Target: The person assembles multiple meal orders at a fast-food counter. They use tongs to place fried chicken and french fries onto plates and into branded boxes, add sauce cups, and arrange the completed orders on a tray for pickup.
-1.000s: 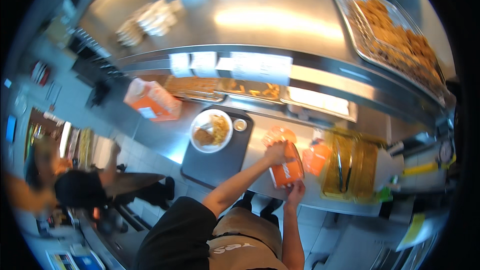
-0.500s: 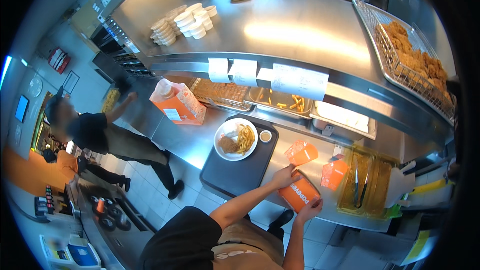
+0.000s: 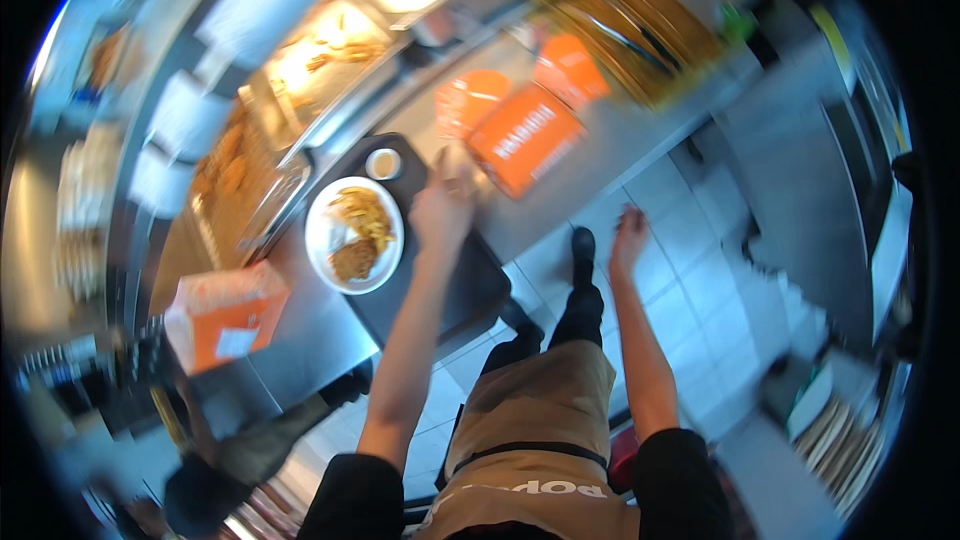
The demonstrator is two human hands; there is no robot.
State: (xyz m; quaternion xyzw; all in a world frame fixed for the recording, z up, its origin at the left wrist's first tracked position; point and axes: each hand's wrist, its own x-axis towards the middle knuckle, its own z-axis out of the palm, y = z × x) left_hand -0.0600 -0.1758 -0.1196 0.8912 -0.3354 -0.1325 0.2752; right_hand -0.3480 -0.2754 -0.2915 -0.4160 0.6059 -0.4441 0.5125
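Observation:
An orange box (image 3: pixel 525 140) lies on the metal counter, just right of my left hand (image 3: pixel 445 205). That hand hovers over the right edge of the dark tray (image 3: pixel 440 290), and motion blur smears its fingers. On the tray sit a white plate (image 3: pixel 318 230) with fries (image 3: pixel 365 215) and a browned fried piece (image 3: pixel 354 260), and a small sauce cup (image 3: pixel 383 164). Away from the counter, my right hand (image 3: pixel 628 237) hangs above the floor with nothing in it, fingers loosely bent and apart.
Two flat orange cartons (image 3: pixel 472 100) (image 3: pixel 570 70) lie behind the box. Tongs (image 3: pixel 630 40) rest in an amber tray (image 3: pixel 690 25) at the far right of the counter. An orange-and-white bag (image 3: pixel 230 315) stands left. Another person (image 3: pixel 215 490) is at lower left.
Both hands have let go of the orange box, which now lies on the counter. My right hand has drawn back over the floor. The view has swung round to the right.

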